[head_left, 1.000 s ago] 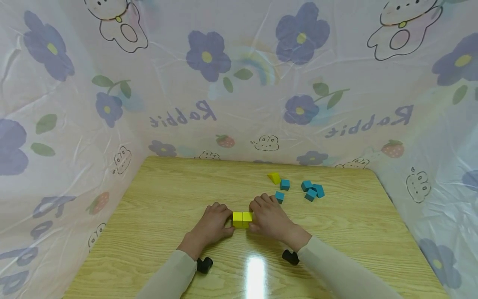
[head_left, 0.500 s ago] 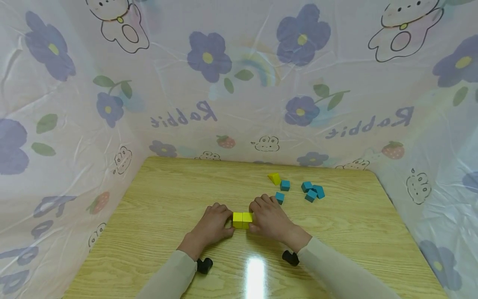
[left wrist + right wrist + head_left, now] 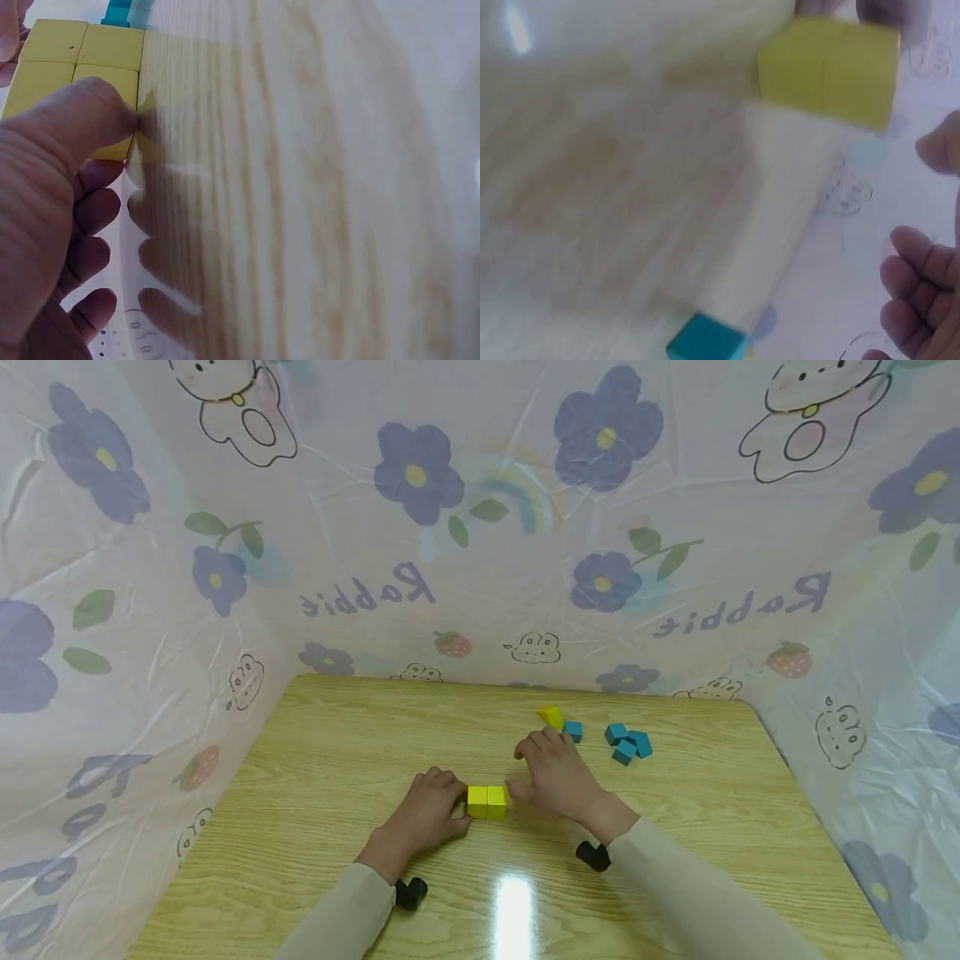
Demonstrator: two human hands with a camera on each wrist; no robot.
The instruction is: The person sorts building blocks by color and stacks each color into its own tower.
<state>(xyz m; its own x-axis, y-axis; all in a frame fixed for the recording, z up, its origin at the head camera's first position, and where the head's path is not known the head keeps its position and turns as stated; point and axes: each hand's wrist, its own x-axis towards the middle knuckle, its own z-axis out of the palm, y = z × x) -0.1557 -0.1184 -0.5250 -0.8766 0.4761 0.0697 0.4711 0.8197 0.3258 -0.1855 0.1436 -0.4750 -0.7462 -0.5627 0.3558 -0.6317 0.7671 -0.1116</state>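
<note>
Yellow cubes stand together near the middle of the wooden table. In the left wrist view these yellow cubes form a block two wide and two high. My left hand pinches the left end, its thumb on a lower cube and its fingers mostly behind. My right hand is apart from the cubes, just to their right. Its thumb and fingers are spread, with nothing between them, as the right wrist view also shows. A blue cube lies on the table below it in that view.
Beyond the right hand lie a yellow triangular block and a blue cube. Farther right is a cluster of blue blocks. A printed cloth surrounds the table at the back and sides.
My right hand has let go of the right end of the yellow cubes and moved right and away, now covering the nearest blue cube in the head view. The left hand stays put.
</note>
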